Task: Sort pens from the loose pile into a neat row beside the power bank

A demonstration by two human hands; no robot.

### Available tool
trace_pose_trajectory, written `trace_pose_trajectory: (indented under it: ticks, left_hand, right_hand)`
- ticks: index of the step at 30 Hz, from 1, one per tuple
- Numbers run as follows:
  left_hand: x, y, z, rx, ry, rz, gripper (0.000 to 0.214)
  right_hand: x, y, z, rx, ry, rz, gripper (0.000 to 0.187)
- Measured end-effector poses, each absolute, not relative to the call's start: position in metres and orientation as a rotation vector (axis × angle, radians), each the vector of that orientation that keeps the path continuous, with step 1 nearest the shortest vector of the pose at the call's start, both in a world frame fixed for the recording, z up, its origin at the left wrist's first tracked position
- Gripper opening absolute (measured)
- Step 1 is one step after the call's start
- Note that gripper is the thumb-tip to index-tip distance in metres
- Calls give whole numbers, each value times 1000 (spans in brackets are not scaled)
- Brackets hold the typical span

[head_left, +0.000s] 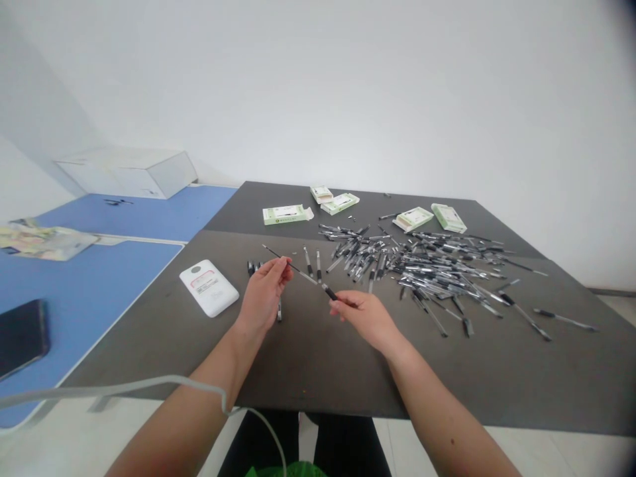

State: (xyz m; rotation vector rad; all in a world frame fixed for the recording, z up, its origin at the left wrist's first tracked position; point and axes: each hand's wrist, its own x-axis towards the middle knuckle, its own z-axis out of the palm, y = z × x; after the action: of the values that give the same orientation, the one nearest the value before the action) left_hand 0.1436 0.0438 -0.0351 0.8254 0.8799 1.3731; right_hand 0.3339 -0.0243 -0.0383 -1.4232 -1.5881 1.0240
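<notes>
My left hand pinches a thin black pen refill that points up and to the left. My right hand grips a clear pen barrel with a black grip, and the refill runs into its upper end. Both hands hover just above the dark grey table. A big heap of black and clear pens lies to the right of my hands. A few single pens rest just behind them.
A white power bank lies left of my left hand. Several small green and white boxes sit along the table's far side. A blue table with a black phone stands at left. A white cable crosses my left forearm.
</notes>
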Motion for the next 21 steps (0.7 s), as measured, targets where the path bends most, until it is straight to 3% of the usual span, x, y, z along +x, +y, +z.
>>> trace_pose_trajectory:
  ticks: [21]
  left_hand:
    - [148,43,-40,1025,1025,1400,25]
  right_hand:
    - [332,-23,-48,-1509,-1786,686,24]
